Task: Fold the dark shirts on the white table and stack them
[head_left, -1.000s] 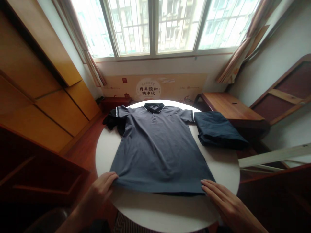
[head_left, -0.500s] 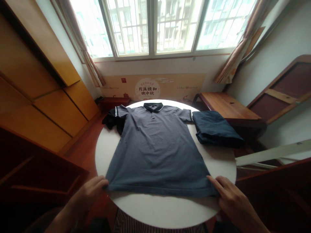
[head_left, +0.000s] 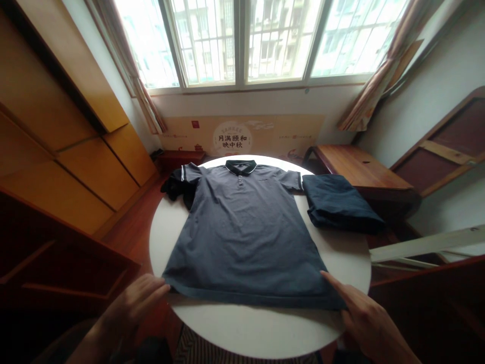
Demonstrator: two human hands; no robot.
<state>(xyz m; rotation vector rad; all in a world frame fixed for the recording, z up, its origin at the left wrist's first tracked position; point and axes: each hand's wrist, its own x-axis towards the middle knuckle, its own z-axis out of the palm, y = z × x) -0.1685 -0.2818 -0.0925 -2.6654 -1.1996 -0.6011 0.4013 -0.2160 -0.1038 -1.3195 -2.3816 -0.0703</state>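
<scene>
A grey polo shirt [head_left: 242, 237] with a black collar and white-edged sleeve bands lies front up, spread across a round white table [head_left: 261, 328]. At the hem's left corner, my left hand [head_left: 141, 298] pinches the cloth between fingers and thumb. My right hand [head_left: 366, 311] grips the hem's right corner, with its index finger stretched along the shirt's side edge and the other fingers curled below. Dark navy folded cloth [head_left: 339, 202] rests beside the right sleeve. Crumpled black cloth [head_left: 177, 187] sits partly under the left sleeve.
Behind the table, a wooden side table [head_left: 364, 167] stands at the right and a low red-brown piece of furniture [head_left: 178, 159] at the left. Dark wooden panels [head_left: 56, 253] flank both sides. Yellow cabinets [head_left: 91, 177] line the left wall, and a barred window [head_left: 242, 45] fills the back.
Both hands stay at the hem corners. The front hem has shifted slightly, with its left corner curving more, and my right index finger is straighter. The whole view has moved a little.
</scene>
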